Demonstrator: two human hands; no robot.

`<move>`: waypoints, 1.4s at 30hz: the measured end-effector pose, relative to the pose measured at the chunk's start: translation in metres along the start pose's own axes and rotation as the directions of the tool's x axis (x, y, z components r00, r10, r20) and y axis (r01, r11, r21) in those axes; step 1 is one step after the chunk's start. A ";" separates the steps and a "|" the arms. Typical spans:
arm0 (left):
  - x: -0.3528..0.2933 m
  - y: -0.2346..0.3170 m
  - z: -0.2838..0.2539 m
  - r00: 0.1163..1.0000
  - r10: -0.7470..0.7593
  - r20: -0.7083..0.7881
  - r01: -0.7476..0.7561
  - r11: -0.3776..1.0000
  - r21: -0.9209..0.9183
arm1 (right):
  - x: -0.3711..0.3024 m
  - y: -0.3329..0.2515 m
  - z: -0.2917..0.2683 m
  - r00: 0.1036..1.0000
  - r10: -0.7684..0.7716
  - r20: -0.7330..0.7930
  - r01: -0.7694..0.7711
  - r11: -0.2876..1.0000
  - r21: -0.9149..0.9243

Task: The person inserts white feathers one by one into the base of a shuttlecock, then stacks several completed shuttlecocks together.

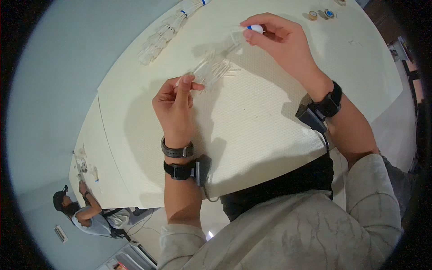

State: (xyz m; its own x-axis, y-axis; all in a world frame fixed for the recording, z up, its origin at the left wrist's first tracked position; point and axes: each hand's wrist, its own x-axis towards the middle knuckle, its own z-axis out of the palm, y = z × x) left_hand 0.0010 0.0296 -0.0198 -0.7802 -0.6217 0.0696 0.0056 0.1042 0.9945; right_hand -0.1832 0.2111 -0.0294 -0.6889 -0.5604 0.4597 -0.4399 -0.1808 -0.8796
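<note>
Cream table [270,130], blurred clear bundle [211,69]

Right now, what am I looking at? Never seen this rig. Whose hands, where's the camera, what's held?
One fisheye camera on a person's head looks down at their bare hands; edges bend. The left hand pinches one end of a bundle of thin clear plastic sticks; the right hand pinches a small white-and-blue piece, whose kind I cannot tell. Both wrists wear black strapped devices. On the cream table: more white bundles with blue bands, small tape rolls. Another person works lower left.
</note>
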 end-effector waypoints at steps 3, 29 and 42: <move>0.004 -0.008 0.002 0.994 0.107 -0.040 -0.100 0.984 0.145 | 0.001 0.002 -0.001 0.999 0.034 -0.028 -0.035 0.999 -0.021; -0.005 0.000 0.011 0.998 0.015 0.054 -0.014 1.000 -0.012 | -0.015 -0.017 0.016 0.983 -0.088 0.162 0.090 0.996 -0.008; -0.014 -0.003 0.023 0.985 0.066 0.161 -0.056 0.996 -0.067 | -0.018 -0.024 0.018 0.963 -0.127 0.240 0.139 0.990 -0.036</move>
State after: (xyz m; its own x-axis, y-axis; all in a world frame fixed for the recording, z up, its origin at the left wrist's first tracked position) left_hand -0.0025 0.0556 -0.0257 -0.8687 -0.4802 0.1216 0.0910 0.0866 0.9921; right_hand -0.1501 0.2112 -0.0189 -0.4692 -0.7103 0.5247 -0.5520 -0.2279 -0.8021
